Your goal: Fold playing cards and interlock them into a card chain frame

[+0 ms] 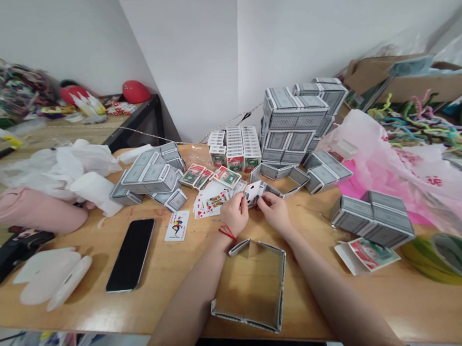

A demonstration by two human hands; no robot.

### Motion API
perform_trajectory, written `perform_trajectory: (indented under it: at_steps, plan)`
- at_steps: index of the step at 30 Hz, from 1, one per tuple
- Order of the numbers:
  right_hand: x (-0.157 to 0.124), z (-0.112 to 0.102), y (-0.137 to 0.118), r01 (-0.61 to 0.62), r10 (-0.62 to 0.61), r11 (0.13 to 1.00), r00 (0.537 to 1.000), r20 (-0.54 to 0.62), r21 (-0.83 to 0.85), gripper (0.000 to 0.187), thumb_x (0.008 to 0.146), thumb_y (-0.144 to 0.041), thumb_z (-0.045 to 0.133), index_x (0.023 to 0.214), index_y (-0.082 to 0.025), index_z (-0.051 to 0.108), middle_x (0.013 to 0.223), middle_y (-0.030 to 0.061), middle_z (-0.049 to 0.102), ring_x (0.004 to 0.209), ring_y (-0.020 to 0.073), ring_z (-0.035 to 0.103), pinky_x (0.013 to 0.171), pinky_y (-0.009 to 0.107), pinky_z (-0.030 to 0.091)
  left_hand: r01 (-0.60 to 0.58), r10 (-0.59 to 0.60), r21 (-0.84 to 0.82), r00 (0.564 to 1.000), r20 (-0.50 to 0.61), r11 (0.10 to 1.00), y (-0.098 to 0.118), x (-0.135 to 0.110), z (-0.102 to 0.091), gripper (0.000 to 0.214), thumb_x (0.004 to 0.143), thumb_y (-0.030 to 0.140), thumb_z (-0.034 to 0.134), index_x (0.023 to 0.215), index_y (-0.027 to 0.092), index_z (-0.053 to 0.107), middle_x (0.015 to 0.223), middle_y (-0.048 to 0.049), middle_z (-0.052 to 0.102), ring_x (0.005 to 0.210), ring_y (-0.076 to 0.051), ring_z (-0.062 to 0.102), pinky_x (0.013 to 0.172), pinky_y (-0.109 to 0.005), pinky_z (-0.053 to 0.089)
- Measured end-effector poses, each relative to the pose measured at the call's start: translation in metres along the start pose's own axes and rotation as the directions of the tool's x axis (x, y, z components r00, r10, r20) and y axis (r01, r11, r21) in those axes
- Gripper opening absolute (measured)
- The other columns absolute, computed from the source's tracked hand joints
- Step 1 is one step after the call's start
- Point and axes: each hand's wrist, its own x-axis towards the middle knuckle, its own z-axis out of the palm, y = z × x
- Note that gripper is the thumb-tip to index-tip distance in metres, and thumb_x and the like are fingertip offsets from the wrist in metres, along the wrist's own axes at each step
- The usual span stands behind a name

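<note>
Between the fingertips of my two hands is a playing card [254, 191], its white face with black spade marks turned up. My left hand [235, 212], with a red string at the wrist, pinches its left edge. The right edge is pinched by my right hand [273, 209]. Just behind the left hand lie loose, fanned playing cards [209, 201]. A joker card [177, 226] rests alone further left. Below my wrists, a square frame of folded cards [281, 273] stands on edge on the table. Another card frame [294, 188] sits behind my right hand.
A tall stack of card blocks [290, 115] stands at the back, beside rows of card boxes [235, 147]. More card blocks are at left [148, 172] and right [372, 217]. A phone [130, 255] lies left; green-yellow tape [425, 261] lies right.
</note>
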Motion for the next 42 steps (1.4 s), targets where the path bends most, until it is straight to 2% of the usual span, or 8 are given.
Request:
perform_trajectory:
  at_steps: [4, 9, 13, 20, 25, 28, 37, 42]
  plan:
    - [-0.0019, -0.0012, -0.0042, 0.033, -0.038, 0.990, 0.999, -0.035, -0.136, 0.024, 0.076, -0.034, 0.044, 0.064, -0.017, 0.057, 0.058, 0.0011, 0.059, 0.053, 0.0128, 0.051, 0.051, 0.023, 0.038, 0.003, -0.003, 0.005, 1.000, 0.016, 1.000, 0.0006, 0.0014, -0.0013, 0.015, 0.082, 0.021, 0.041, 0.080, 0.017, 0.055, 0.059, -0.0016, 0.058, 0.054, -0.012, 0.054, 0.053, -0.023, 0.034]
    - [-0.0036, -0.0017, -0.0074, 0.032, -0.052, 0.976, 0.995, -0.086, -0.217, 0.023, 0.076, -0.033, 0.044, 0.065, -0.017, 0.055, 0.059, 0.0012, 0.059, 0.054, 0.0121, 0.051, 0.054, 0.022, 0.038, -0.015, 0.019, -0.054, 0.997, 0.080, 0.998, 0.0014, 0.0022, -0.0030, 0.013, 0.081, 0.023, 0.042, 0.078, 0.018, 0.054, 0.059, -0.0005, 0.058, 0.054, -0.011, 0.053, 0.052, -0.022, 0.035]
    - [-0.0051, -0.0008, -0.0071, 0.037, -0.082, 0.944, 0.989, -0.125, -0.328, 0.023, 0.077, -0.033, 0.043, 0.065, -0.018, 0.054, 0.058, 0.0013, 0.058, 0.054, 0.0126, 0.052, 0.054, 0.023, 0.037, -0.047, 0.053, -0.084, 0.995, 0.081, 0.995, 0.0025, 0.0016, -0.0039, 0.011, 0.080, 0.023, 0.044, 0.077, 0.018, 0.054, 0.059, -0.0007, 0.058, 0.055, -0.011, 0.054, 0.052, -0.022, 0.036]
    - [-0.0080, 0.0021, -0.0071, 0.018, -0.135, 0.844, 0.974, -0.180, -0.536, 0.024, 0.080, -0.033, 0.040, 0.068, -0.017, 0.054, 0.060, 0.0038, 0.060, 0.055, 0.0138, 0.053, 0.054, 0.023, 0.035, -0.210, 0.213, -0.075, 0.977, 0.030, 0.975, 0.0066, 0.0007, -0.0045, 0.010, 0.080, 0.021, 0.044, 0.074, 0.017, 0.051, 0.060, -0.0008, 0.058, 0.055, -0.011, 0.054, 0.051, -0.023, 0.035]
    - [-0.0103, 0.0039, -0.0076, -0.027, -0.168, 0.750, 0.958, -0.231, -0.661, 0.024, 0.080, -0.032, 0.040, 0.069, -0.016, 0.054, 0.061, 0.0057, 0.061, 0.053, 0.0147, 0.055, 0.050, 0.023, 0.031, -0.307, 0.308, -0.023, 0.949, 0.059, 0.951, 0.0064, -0.0012, -0.0045, 0.013, 0.081, 0.021, 0.044, 0.070, 0.017, 0.050, 0.059, -0.0009, 0.057, 0.055, -0.012, 0.054, 0.051, -0.024, 0.035]
    - [-0.0101, 0.0036, -0.0064, -0.024, -0.168, 0.740, 0.961, -0.219, -0.672, 0.024, 0.080, -0.033, 0.041, 0.068, -0.016, 0.054, 0.060, 0.0059, 0.061, 0.053, 0.0151, 0.055, 0.050, 0.023, 0.031, -0.294, 0.294, -0.020, 0.955, 0.043, 0.956, 0.0055, -0.0022, -0.0033, 0.012, 0.081, 0.020, 0.043, 0.073, 0.017, 0.051, 0.059, -0.0012, 0.058, 0.056, -0.012, 0.054, 0.052, -0.024, 0.036]
    - [-0.0065, 0.0000, -0.0065, 0.107, -0.196, 0.809, 0.976, -0.093, -0.578, 0.022, 0.079, -0.030, 0.040, 0.065, -0.018, 0.052, 0.062, 0.0035, 0.059, 0.055, 0.0137, 0.052, 0.053, 0.023, 0.035, -0.161, 0.161, -0.001, 0.986, -0.043, 0.987, 0.0036, -0.0015, -0.0010, 0.010, 0.081, 0.020, 0.043, 0.079, 0.017, 0.052, 0.064, -0.0025, 0.061, 0.057, -0.012, 0.056, 0.054, -0.024, 0.038]
    - [-0.0079, 0.0017, -0.0067, 0.058, -0.158, 0.802, 0.980, -0.118, -0.594, 0.021, 0.080, -0.030, 0.039, 0.071, -0.018, 0.053, 0.065, 0.0041, 0.060, 0.057, 0.0142, 0.052, 0.054, 0.023, 0.035, -0.185, 0.183, -0.035, 0.982, -0.046, 0.982, 0.0053, -0.0009, -0.0018, 0.010, 0.081, 0.020, 0.044, 0.077, 0.017, 0.052, 0.061, -0.0017, 0.060, 0.056, -0.012, 0.055, 0.053, -0.023, 0.037]
